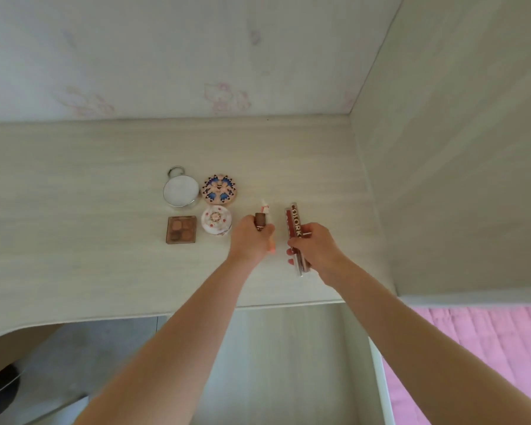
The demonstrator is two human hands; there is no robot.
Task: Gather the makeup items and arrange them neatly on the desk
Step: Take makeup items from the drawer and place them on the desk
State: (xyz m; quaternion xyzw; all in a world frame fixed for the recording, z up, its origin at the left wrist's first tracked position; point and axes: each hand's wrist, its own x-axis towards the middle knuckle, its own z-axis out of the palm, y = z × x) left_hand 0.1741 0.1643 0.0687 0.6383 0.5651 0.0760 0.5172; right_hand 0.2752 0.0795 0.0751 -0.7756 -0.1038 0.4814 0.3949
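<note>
A pale wood-grain desk [105, 179] sits in a corner with faint cartoon wallpaper behind. Both arms reach forward from six o'clock. The left hand [249, 237] curls its fingers round a brown tube [260, 221], with a white-and-pink tube [265, 210] just beside it. At three o'clock of it, the right hand [316, 246] pinches a clear lipstick box [295, 228] lying on the desk. At nine o'clock lie a round mirror [181, 190], patterned compact [219, 189], white compact [216, 221] and eyeshadow palette [181, 229].
</note>
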